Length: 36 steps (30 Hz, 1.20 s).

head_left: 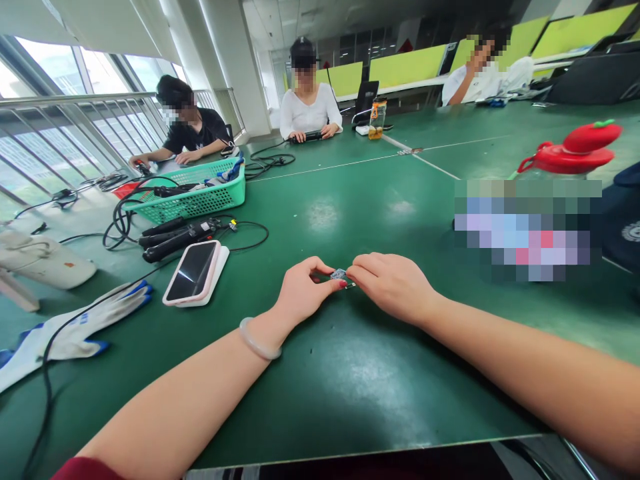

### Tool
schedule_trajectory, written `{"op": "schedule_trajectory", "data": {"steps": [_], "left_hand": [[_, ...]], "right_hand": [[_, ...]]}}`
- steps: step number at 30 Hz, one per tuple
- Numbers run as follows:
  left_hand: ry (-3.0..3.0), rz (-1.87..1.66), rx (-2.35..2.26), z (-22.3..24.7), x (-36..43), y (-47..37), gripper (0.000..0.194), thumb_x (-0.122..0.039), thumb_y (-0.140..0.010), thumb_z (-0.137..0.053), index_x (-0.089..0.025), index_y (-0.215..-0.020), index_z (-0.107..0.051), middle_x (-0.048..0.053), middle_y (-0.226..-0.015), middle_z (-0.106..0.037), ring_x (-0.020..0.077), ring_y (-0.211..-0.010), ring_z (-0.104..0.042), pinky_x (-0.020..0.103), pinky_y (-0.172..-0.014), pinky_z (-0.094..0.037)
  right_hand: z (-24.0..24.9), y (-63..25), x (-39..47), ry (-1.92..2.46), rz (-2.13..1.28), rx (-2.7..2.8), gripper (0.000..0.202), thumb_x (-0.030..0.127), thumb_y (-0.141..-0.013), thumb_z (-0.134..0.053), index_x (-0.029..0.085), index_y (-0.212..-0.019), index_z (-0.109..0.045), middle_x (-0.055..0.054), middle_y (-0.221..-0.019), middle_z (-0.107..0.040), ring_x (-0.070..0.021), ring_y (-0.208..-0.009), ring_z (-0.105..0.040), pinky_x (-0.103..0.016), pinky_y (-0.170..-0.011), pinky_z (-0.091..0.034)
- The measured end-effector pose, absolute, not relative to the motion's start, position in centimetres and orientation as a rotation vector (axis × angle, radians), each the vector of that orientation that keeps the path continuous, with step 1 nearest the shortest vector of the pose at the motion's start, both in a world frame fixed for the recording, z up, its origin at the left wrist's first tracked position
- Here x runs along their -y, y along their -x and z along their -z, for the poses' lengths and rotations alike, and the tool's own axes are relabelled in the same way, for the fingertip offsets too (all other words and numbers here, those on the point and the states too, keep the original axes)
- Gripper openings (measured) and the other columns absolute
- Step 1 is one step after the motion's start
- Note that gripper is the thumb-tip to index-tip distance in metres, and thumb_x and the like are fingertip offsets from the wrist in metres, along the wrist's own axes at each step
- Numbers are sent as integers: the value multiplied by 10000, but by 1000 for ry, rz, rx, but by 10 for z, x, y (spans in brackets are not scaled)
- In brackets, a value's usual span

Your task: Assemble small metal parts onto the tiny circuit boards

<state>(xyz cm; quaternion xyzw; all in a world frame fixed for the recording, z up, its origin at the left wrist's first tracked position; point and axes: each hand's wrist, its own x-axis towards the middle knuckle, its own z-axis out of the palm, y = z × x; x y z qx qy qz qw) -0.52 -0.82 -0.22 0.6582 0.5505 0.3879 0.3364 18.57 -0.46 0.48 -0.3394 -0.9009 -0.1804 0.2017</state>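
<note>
Close above the green table, both hands meet at a small grey-and-white patterned piece whose kind I cannot make out. My left hand, with a pale bangle on its wrist, pinches the piece between thumb and forefinger. From the other side, my right hand has its fingers pressed together at the piece's right edge, its thumb mostly hidden. Just under the fingertips shows a tiny whitish bit; whether it belongs to the same piece I cannot tell.
Left of my hands lie a phone, black handled tools with cables, white-blue gloves and a green basket. A red-lidded container stands at right. Across the table sit people, and a bottle stands there.
</note>
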Motion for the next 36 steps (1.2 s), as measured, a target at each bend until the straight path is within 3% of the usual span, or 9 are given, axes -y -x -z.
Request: {"op": "schedule_trajectory", "data": {"steps": [9,16,20,23,26,36], "left_hand": [[-1481,-1051,-1161,1,6,5,287,-301,-578,-775,-156,-735,-584,35,-793,-693,132,-683,-609,290,-681,-484],[-1429,-1081,-1160,4,3,5,270,-270,-607,-757,-149,-762,-571,37,-810,-699,122,-693,-620,278,-692,-479],[-1437,-1072,-1252,5,2,4,249,-262,-622,-742,-149,-775,-581,48,-838,-705,127,-711,-620,285,-707,-475],[-1452,-1056,-1264,4,3,4,248,-263,-623,-740,-149,-773,-580,50,-840,-705,127,-706,-615,287,-707,-471],[-1450,-1042,-1273,3,3,3,252,-264,-622,-738,-147,-775,-576,52,-840,-702,121,-689,-603,285,-698,-465],[-1475,-1000,-1251,5,3,4,253,-261,-628,-731,-148,-783,-566,50,-833,-696,123,-685,-603,282,-690,-463]], "right_hand": [[-2,-186,6,914,387,2358,271,245,-930,-423,215,-870,-686,-39,-859,-678,-138,-726,-580,-274,-614,-376],[0,-188,1,1117,-37,2248,210,275,-900,-491,226,-995,-672,-33,-955,-685,-146,-823,-623,-266,-716,-469],[5,-189,-7,1247,-336,2407,153,296,-830,-593,220,-951,-650,-16,-908,-659,-158,-797,-610,-288,-719,-465],[7,-187,-9,1252,-415,2460,90,256,-842,-562,212,-837,-640,-8,-851,-627,-143,-752,-584,-274,-698,-443],[7,-185,-8,1245,-433,2485,163,224,-864,-505,197,-758,-626,-15,-809,-607,-136,-726,-558,-261,-676,-422],[6,-183,-11,1242,-488,2454,213,239,-894,-462,203,-847,-667,-30,-830,-637,-152,-778,-581,-265,-709,-422]]}}
